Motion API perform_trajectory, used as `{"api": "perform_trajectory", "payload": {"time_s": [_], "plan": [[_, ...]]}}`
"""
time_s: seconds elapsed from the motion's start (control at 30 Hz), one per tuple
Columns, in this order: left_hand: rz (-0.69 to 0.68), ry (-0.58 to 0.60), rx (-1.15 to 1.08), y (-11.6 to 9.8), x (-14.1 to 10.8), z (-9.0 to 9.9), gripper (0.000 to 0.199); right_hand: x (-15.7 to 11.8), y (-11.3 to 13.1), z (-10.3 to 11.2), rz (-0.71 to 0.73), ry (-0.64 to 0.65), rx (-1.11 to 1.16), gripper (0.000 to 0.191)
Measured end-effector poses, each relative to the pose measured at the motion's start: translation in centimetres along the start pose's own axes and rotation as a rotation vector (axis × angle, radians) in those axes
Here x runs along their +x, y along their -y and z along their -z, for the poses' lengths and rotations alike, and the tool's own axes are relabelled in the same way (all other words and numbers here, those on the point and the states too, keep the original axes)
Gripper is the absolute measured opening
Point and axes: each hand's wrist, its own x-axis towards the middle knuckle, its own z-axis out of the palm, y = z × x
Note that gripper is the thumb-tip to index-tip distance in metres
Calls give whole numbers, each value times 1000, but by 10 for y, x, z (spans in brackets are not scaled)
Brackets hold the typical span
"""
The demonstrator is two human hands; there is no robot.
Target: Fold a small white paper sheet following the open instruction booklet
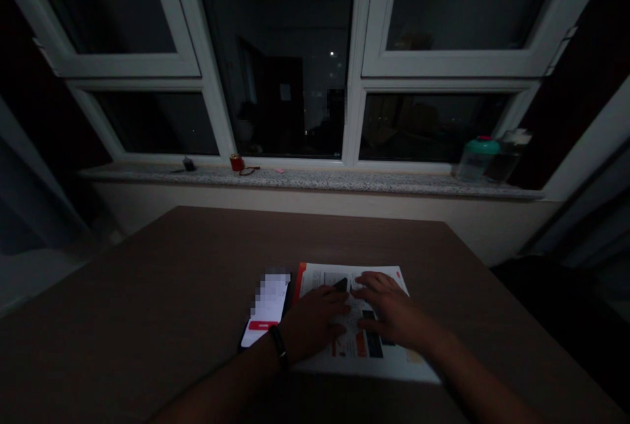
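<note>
A printed sheet or booklet (339,366) with an orange strip and dark pictures lies flat on the brown table (197,266). My left hand (315,322) rests over its left part, fingers stretched toward the middle; a dark band circles that wrist. Across from it, my right hand (391,306) is spread over the right part with its fingers apart. Just beyond the left fingertips is a small black shape (341,285); I cannot tell whether it is printed or a separate object. A phone (273,296) with a lit screen lies left of the paper, beside my left wrist.
Behind the table runs a speckled stone windowsill (315,179) below dark windows. On it stand a small red jar (237,163), a small dark bottle (188,163) and a clear container with a teal lid (480,155). The room is dim.
</note>
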Motion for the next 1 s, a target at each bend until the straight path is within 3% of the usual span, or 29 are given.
{"api": "perform_trajectory", "payload": {"time_s": [0.4,0.53,0.63,0.87,1.0], "plan": [[4,17,21,-5,0,4,29,-1,2,1,70,-145,6,14],[1,16,20,-4,-1,2,32,-2,-8,-2,-103,-284,32,22],[11,10,8,-2,-2,-1,37,-2,-16,-7,-192,-320,147,24],[2,-11,-21,-2,-4,-3,50,1,-25,-20,-151,-316,331,21],[4,10,-29,-2,-4,-2,50,1,-27,-23,-163,-377,345,8]]}}
